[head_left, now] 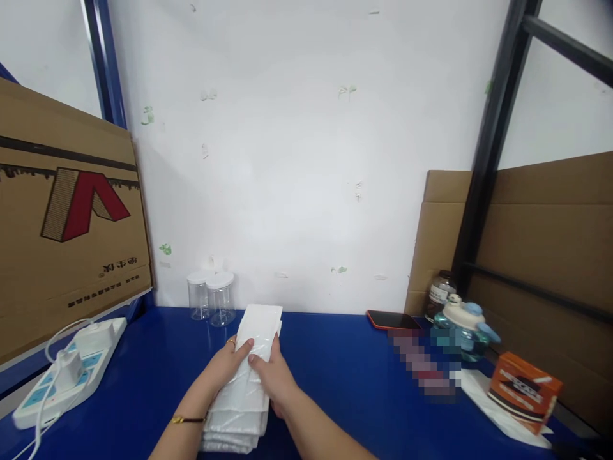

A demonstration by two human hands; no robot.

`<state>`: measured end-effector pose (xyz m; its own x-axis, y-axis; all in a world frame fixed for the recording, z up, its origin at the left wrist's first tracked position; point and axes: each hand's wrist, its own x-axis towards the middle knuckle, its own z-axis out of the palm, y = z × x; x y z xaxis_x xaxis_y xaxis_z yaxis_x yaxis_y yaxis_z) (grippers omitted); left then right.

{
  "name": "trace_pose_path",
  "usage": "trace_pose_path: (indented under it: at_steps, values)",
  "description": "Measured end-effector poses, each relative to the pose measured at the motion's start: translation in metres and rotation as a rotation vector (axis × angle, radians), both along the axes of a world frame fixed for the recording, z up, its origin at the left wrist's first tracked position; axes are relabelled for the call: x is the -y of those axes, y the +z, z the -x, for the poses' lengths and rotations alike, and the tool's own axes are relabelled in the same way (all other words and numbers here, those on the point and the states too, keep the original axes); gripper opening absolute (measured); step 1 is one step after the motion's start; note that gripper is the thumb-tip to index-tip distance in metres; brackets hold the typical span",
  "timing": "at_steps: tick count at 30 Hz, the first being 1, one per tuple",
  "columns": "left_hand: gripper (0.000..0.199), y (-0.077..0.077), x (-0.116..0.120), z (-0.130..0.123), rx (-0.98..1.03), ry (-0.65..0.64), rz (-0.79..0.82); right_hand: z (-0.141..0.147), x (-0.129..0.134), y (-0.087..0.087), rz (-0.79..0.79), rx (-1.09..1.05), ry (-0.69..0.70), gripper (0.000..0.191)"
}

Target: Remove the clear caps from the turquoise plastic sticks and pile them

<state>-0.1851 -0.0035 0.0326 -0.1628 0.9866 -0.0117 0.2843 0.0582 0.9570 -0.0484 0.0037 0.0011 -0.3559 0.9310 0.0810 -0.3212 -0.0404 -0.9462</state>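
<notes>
Left hand [227, 365] and right hand [278, 379] clamp a white layered stack [239, 405], lower centre, perhaps squaring it; next calls for even pressure

2 jars [221, 305] block rear left.

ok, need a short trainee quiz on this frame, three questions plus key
1. What are the left hand and right hand both holding?
2. True or false: the orange printed rectangular box rests on a flat white paper-like sheet.
3. What colour are the lids on the two clear cylindrical plastic-looking jars? a) orange b) white c) blue

Key: 1. a layered white plastic-looking bundle; 2. true; 3. b
</notes>
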Motion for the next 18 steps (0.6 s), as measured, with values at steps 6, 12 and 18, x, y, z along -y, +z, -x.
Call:
trace_pose_path:
  at_steps: [6, 12, 18]
  values:
    - [0.061, -0.003, -0.050, -0.003, -0.053, -0.032, 0.055, 0.001, -0.043, 0.008, 0.035, -0.126, 0.000, 0.086]
    - [0.057, 0.001, -0.082, 0.002, -0.141, -0.014, 0.003, 0.014, -0.076, 0.004, 0.014, -0.191, -0.026, 0.088]
    - [0.067, 0.006, -0.092, 0.006, -0.434, 0.141, 0.003, 0.012, -0.085, -0.006, -0.019, -0.109, -0.006, 0.089]
